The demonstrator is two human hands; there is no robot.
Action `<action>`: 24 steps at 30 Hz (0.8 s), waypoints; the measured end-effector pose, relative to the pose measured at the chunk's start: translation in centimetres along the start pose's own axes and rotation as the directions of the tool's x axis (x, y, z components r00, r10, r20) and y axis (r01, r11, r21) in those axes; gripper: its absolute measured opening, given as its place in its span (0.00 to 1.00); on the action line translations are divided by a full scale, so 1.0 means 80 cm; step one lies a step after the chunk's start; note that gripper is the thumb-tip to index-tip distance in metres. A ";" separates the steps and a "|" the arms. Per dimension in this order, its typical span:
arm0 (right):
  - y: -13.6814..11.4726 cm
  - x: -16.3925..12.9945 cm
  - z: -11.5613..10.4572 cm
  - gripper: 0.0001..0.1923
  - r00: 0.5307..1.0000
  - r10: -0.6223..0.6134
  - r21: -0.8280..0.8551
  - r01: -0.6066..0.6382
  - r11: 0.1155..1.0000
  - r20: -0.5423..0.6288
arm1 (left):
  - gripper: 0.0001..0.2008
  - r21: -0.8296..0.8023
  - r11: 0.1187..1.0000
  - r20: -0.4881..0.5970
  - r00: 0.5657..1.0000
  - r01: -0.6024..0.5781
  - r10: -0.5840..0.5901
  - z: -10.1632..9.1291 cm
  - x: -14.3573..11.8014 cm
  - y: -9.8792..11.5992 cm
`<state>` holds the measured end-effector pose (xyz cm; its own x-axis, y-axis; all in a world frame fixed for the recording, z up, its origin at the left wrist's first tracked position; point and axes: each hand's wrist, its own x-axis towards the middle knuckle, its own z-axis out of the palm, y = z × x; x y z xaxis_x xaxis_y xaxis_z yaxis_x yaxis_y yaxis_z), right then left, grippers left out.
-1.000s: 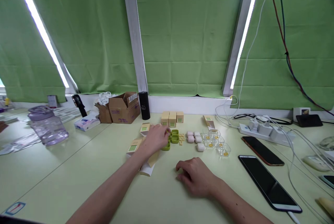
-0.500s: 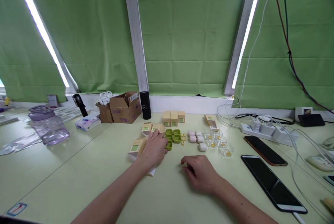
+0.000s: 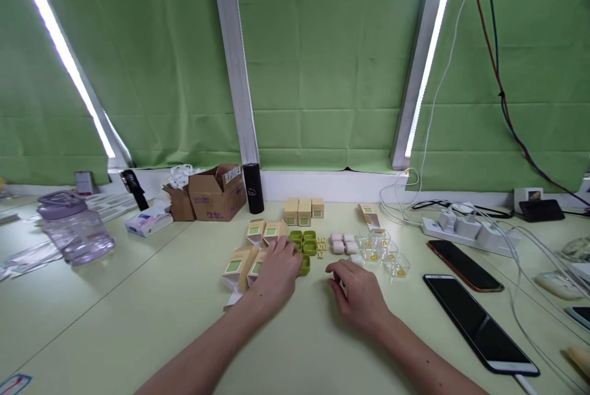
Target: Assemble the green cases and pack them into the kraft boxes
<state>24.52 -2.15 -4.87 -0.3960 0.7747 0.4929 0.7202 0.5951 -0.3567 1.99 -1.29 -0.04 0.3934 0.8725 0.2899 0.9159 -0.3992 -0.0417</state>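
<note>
Both forearms reach forward over the table. The left hand lies palm down, fingers curled loosely. The right hand rests just beside it, palm down, fingers bent, fingertips touching the table.

Green blinds behind a pale green table, daylight slits beside grey window posts

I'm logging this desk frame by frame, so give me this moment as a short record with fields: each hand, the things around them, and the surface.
left hand: palm down on the table, fingers at a green case, beside tan boxes
right hand: resting on the table, holding nothing visible
nearby: green cases, pale pink cases, clear cups
right side: two phones, power strip
surface: pale green table
</note>
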 end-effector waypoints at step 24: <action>-0.002 0.002 -0.005 0.25 0.926 -0.036 0.351 0.179 0.919 -0.376 | 0.24 -0.396 0.802 -0.567 0.806 -0.447 0.169 0.014 -0.013 0.034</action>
<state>24.56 -2.17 -4.44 -0.1788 0.6154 0.7676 0.3910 0.7604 -0.5186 4.20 -2.95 -1.54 0.4274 0.4762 0.7685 0.5279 -0.8216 0.2155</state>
